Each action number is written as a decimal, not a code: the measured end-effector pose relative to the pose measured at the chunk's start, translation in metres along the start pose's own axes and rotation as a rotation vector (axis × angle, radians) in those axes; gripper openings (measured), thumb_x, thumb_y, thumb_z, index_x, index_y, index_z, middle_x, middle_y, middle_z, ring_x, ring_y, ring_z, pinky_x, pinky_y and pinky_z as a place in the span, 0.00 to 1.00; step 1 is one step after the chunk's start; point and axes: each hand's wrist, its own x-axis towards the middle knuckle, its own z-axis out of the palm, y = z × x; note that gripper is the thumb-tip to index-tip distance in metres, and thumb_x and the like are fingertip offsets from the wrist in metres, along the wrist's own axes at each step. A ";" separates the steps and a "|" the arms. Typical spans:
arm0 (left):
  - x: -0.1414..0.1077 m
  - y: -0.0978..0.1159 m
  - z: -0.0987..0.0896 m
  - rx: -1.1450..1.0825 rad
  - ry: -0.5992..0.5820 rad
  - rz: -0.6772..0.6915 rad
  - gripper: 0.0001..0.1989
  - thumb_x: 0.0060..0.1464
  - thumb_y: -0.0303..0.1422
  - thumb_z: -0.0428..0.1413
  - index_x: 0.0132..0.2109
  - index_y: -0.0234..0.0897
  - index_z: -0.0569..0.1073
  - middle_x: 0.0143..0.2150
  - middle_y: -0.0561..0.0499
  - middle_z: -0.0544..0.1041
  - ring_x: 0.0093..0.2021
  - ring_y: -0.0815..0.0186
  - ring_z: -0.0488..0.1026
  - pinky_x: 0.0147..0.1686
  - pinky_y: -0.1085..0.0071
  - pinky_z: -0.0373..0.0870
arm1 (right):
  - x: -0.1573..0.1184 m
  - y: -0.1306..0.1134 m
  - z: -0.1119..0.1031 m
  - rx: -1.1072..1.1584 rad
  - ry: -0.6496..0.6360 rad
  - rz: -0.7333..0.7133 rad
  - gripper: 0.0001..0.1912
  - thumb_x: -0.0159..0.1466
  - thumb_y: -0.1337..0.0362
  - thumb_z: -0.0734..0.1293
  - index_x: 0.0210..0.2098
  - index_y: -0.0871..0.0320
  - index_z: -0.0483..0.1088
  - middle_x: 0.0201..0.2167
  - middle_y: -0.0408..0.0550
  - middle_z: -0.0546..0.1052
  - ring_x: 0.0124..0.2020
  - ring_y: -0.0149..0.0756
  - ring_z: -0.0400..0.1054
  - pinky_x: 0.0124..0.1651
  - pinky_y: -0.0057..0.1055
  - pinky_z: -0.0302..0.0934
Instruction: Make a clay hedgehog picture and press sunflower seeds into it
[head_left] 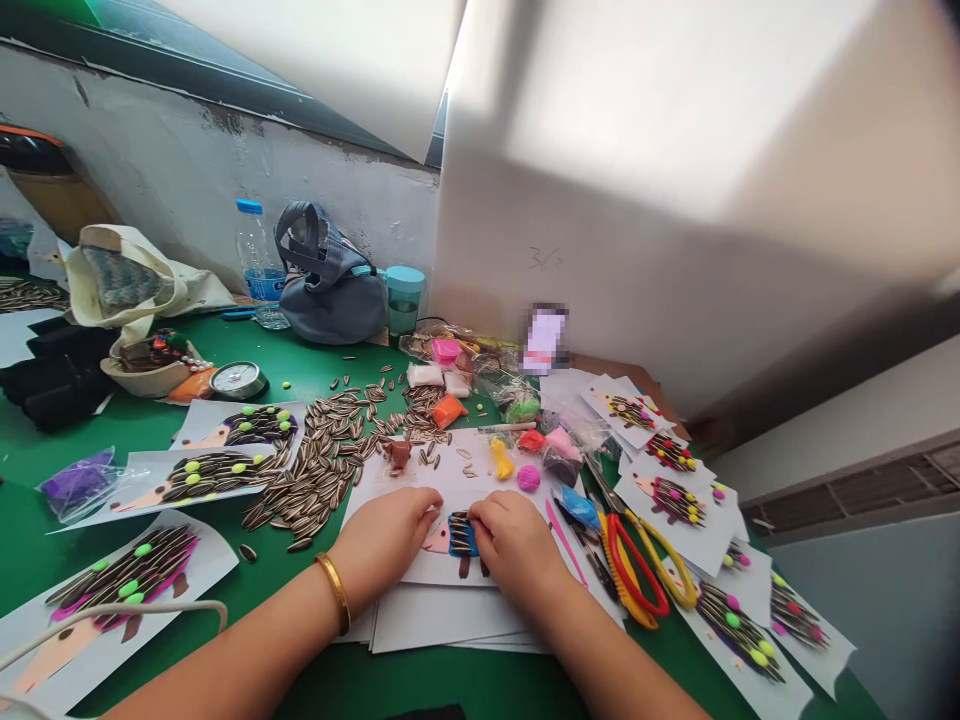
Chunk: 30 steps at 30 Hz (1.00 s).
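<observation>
A small hedgehog picture lies on white paper (427, 575), with a pale pink face (437, 541) and a blue clay body (454, 547). Dark striped sunflower seeds (463, 527) stick in the blue clay, and brown feet show below. My right hand (517, 545) pinches at the right side of the body, its fingertips on a sunflower seed. Just left of the face, my left hand (390, 535) is closed with the fingertips together; what they hold, if anything, is hidden. A heap of loose sunflower seeds (322, 450) spreads beyond my left hand.
Red and yellow scissors (637, 565) and a pink stick (566, 543) lie right of my right hand. Clay lumps, yellow (501, 460) and magenta (529, 478), sit ahead. Hedgehog cards (735, 625) line both sides. A phone (544, 340), bottle (261, 265) and bag (330, 295) stand behind.
</observation>
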 end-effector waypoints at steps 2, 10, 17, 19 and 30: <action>0.000 -0.001 0.001 -0.013 0.004 -0.006 0.14 0.64 0.32 0.48 0.50 0.41 0.77 0.45 0.45 0.81 0.46 0.55 0.77 0.43 0.65 0.67 | -0.002 -0.001 -0.002 0.015 -0.003 -0.004 0.08 0.63 0.73 0.66 0.37 0.57 0.76 0.32 0.47 0.75 0.36 0.38 0.68 0.39 0.32 0.56; 0.003 -0.004 0.003 -0.146 0.071 -0.021 0.14 0.62 0.34 0.50 0.51 0.39 0.76 0.47 0.45 0.80 0.47 0.55 0.75 0.46 0.65 0.66 | -0.009 -0.006 -0.016 0.131 0.133 -0.032 0.11 0.67 0.69 0.61 0.40 0.57 0.76 0.31 0.49 0.74 0.36 0.38 0.66 0.40 0.33 0.56; -0.004 0.010 0.002 -0.936 -0.108 -0.020 0.22 0.61 0.49 0.50 0.52 0.36 0.71 0.28 0.55 0.70 0.26 0.68 0.65 0.29 0.72 0.64 | -0.015 -0.024 -0.020 0.259 0.215 -0.105 0.10 0.69 0.63 0.63 0.46 0.55 0.74 0.32 0.48 0.74 0.36 0.39 0.65 0.40 0.35 0.56; -0.010 0.016 0.001 -1.042 -0.265 -0.021 0.28 0.60 0.54 0.50 0.55 0.36 0.69 0.25 0.58 0.66 0.21 0.71 0.58 0.23 0.75 0.57 | -0.016 -0.030 -0.019 0.283 0.201 -0.134 0.10 0.68 0.61 0.64 0.46 0.55 0.73 0.32 0.47 0.74 0.36 0.39 0.65 0.39 0.35 0.56; -0.015 0.020 0.001 -0.960 -0.326 0.202 0.23 0.60 0.49 0.54 0.53 0.37 0.71 0.51 0.45 0.76 0.53 0.57 0.70 0.55 0.63 0.65 | -0.018 -0.034 -0.011 0.401 0.179 -0.185 0.05 0.67 0.64 0.66 0.34 0.55 0.72 0.31 0.45 0.74 0.35 0.36 0.66 0.39 0.33 0.56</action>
